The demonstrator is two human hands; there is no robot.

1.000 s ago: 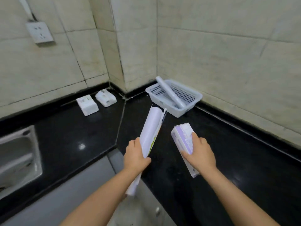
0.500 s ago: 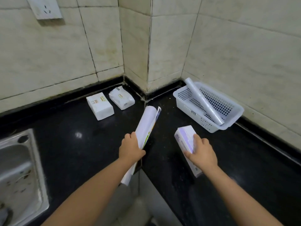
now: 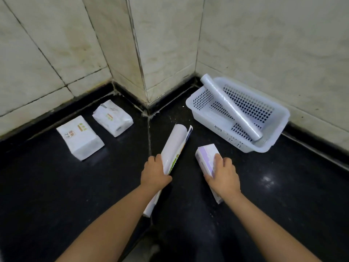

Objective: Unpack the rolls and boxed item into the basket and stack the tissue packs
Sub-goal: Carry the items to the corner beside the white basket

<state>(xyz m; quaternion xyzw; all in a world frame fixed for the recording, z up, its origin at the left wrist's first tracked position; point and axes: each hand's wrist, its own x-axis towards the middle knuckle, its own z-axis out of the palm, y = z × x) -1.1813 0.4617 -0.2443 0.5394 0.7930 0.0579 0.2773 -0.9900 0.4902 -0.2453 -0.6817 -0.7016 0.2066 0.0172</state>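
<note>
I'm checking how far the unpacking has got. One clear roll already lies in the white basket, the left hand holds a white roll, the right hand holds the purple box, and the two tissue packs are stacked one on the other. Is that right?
Not quite: in the head view the two tissue packs lie side by side on the black counter, apart, not stacked. The rest holds: clear roll in the white basket, left hand on the white roll, right hand on the purple box.

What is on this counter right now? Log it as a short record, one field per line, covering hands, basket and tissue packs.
surface: black counter in a tiled corner
left hand: gripping a white roll in its opened carton, raised at a slant
right hand: holding a purple and white box
basket: white, perforated, by the right wall
in basket: one clear film roll, far end propped on the rim
tissue packs: two, near pack and far pack, side by side, not stacked
</note>
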